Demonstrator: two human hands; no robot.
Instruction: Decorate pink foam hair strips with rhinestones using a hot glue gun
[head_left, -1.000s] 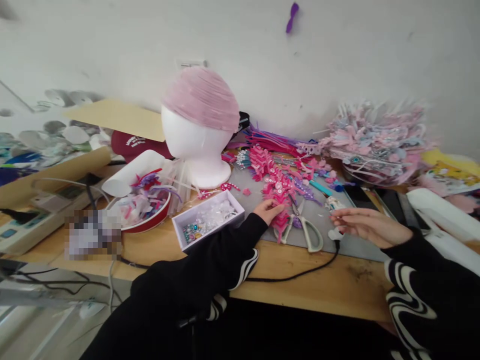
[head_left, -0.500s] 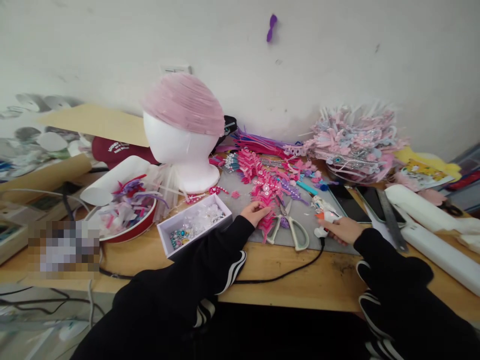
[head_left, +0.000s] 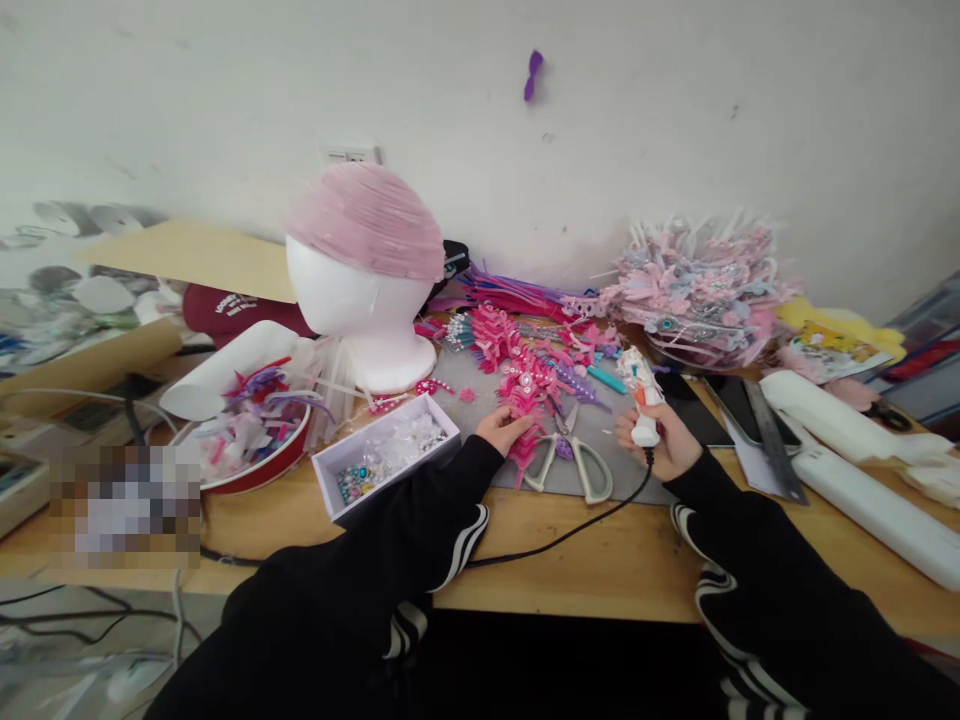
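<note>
My left hand point(head_left: 506, 430) is closed around the lower end of a bright pink pipe-cleaner strip point(head_left: 523, 383), which bears pearl-like beads. In my right hand point(head_left: 664, 438) is a white glue gun point(head_left: 643, 430) with an orange trigger, lifted off the table and tilted with its far end away from me. A black cord point(head_left: 600, 512) runs from its base to the left across the table edge. Between the hands, scissors point(head_left: 571, 462) with pale handles lie spread on the grey mat point(head_left: 480, 410). A teal stick-like tool point(head_left: 606, 380) rests just beyond them.
A white mannequin head point(head_left: 360, 290) with a pink cap stands at the back left. In front are a white box point(head_left: 330, 487) of beads and a red-rimmed bowl point(head_left: 274, 468) of scraps. Phones, a metal ruler point(head_left: 776, 440) and white rolls lie right; a pink-grey pile point(head_left: 697, 280) sits behind.
My right hand has picked the glue gun up from the mat and turned it upward, shifting slightly left. My left hand stays on the pink strip. The view has moved slightly.
</note>
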